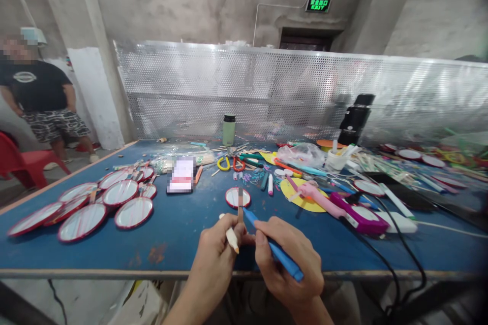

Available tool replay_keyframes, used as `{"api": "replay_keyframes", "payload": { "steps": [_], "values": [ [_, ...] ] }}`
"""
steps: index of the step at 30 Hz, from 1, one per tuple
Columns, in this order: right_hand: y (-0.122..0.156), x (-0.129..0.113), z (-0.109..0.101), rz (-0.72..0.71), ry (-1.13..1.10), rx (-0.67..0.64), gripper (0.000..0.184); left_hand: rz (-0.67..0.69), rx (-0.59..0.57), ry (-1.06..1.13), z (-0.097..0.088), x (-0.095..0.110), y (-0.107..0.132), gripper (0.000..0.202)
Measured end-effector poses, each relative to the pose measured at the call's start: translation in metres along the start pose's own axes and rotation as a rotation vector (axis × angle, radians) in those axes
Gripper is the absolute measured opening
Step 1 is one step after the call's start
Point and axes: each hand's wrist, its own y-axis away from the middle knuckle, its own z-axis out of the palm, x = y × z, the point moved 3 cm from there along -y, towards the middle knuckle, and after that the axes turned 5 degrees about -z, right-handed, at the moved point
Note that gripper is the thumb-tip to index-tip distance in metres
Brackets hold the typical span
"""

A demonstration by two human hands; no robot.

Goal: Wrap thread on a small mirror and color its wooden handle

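Right fingers (272,232): blue marker (284,260) | left fingers (227,222): wooden stick (240,199) | "EXIT" sign (318,5) (green)

Bare grey concrete wall (171,5), stained. Pillar (86,66) at left, lower part white. Lit green exit sign (318,5) above dark doorway (308,41). Perforated metal panel (274,86) along back edge of blue worktop (171,249). Red chair (34,161) far left; grey floor (84,297).

A bottle (229,133) is standing beyond the left grip (219,249), before a mesh panel (183,86). A phone (182,175) is lying left of that grip; farther left, a person (40,89) is standing by a red chair (32,161). An exit sign (318,5) is glowing high beyond the right grip (292,259).
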Motion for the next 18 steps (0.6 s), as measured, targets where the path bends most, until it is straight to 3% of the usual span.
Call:
{"api": "replay_keyframes", "payload": {
  "steps": [18],
  "values": [
    [0.0014, -0.0002, -0.001, 0.007, 0.008, 0.003, 0.017, 0.016, 0.0, 0.012, -0.0001, 0.0008, 0.0003, 0.031]
  ]
}}
